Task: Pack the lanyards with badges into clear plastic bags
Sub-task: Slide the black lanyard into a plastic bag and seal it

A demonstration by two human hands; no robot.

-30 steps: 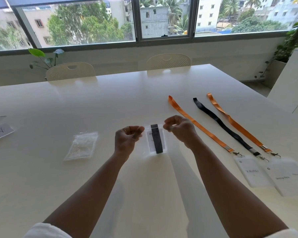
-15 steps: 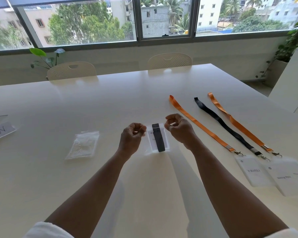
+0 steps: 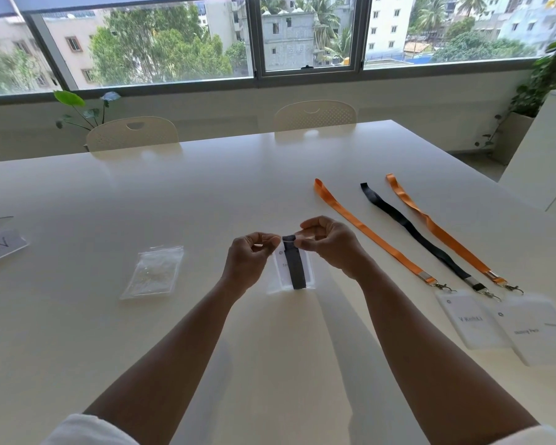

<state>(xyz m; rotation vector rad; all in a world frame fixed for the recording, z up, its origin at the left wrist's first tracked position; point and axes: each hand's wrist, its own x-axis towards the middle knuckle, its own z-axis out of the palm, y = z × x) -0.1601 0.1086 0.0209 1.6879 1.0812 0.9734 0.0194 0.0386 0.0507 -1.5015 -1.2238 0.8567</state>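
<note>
A clear plastic bag (image 3: 308, 274) hangs in front of me over the table, holding a white badge and a folded black lanyard (image 3: 294, 264). My left hand (image 3: 249, 261) pinches the bag's top edge at its left corner. My right hand (image 3: 329, 244) pinches the top edge at the right. Three more lanyards lie on the table to the right: an orange lanyard (image 3: 369, 232), a black lanyard (image 3: 414, 232) and another orange lanyard (image 3: 440, 231). White badges (image 3: 472, 322) are clipped to their near ends.
A stack of empty clear bags (image 3: 154, 273) lies on the white table (image 3: 174, 194) to the left. A paper label (image 3: 0, 247) sits at the far left edge. Two chairs (image 3: 132, 133) stand at the far side, a white cabinet (image 3: 546, 155) at the right.
My hands have drawn closer together along the bag's top edge. The bag stays in about the same place.
</note>
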